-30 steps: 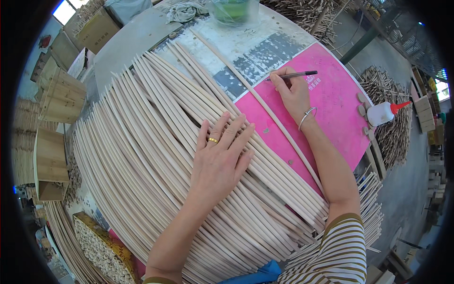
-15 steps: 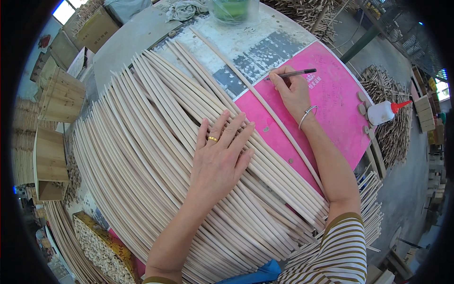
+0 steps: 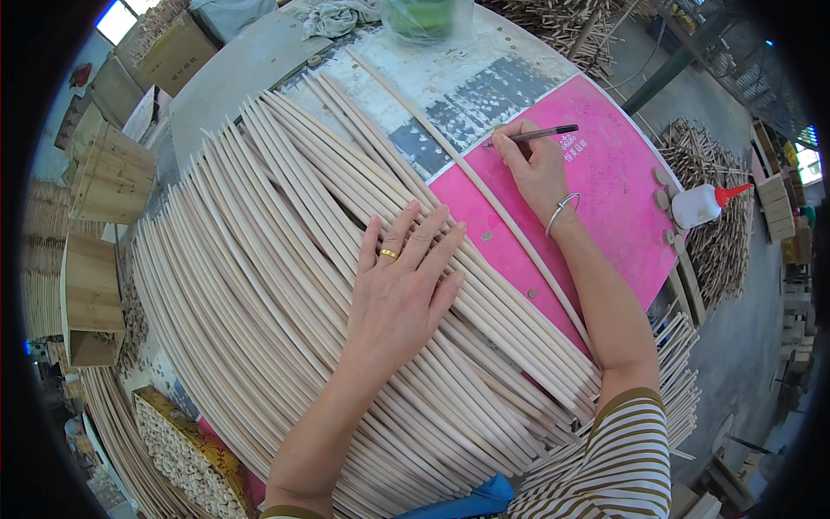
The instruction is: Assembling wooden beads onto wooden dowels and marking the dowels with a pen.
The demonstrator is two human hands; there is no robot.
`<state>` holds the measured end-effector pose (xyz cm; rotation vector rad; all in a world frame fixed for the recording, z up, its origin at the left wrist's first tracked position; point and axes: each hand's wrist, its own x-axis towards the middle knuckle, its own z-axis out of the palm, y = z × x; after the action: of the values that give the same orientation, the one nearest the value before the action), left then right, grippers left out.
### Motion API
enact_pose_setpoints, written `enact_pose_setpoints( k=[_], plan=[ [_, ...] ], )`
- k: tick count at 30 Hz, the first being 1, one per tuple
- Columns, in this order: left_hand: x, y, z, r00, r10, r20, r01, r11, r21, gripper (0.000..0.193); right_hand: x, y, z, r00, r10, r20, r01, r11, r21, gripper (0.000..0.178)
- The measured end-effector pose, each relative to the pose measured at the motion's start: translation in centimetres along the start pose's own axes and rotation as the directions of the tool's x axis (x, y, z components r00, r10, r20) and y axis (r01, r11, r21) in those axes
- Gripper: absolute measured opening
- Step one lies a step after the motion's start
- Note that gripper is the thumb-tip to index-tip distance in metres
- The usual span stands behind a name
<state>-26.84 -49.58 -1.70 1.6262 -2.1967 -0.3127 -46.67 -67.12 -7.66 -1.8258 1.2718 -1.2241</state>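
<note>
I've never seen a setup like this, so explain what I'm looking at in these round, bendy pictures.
There's no robot here, just a person's two bare hands. Every picture comes from a wide fisheye camera on that person's head, looking down, which is why straight edges curve. On the table lie many pale wooden sticks, a pink sheet and, near its right edge, a white bottle with a red tip. The left hand rests flat on the sticks; the right hand holds a dark pen.
</note>
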Motion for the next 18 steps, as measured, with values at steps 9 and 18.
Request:
enact_pose_setpoints(
  k=[9,18],
  plan=[
    [0.0,-0.07,0.04,1.0,0.003,-0.006,-0.003,1.0,0.006,0.048,-0.04,-0.02,0.03,1.0,-0.018,-0.006,0.017,1.0,-0.016,0.016],
    [-0.05,-0.06,0.04,1.0,0.0,0.003,0.0,1.0,0.01,0.047,0.1,-0.13,-0.02,0.994,0.092,-0.062,-0.085,0.99,0.116,0.014]
  ],
)
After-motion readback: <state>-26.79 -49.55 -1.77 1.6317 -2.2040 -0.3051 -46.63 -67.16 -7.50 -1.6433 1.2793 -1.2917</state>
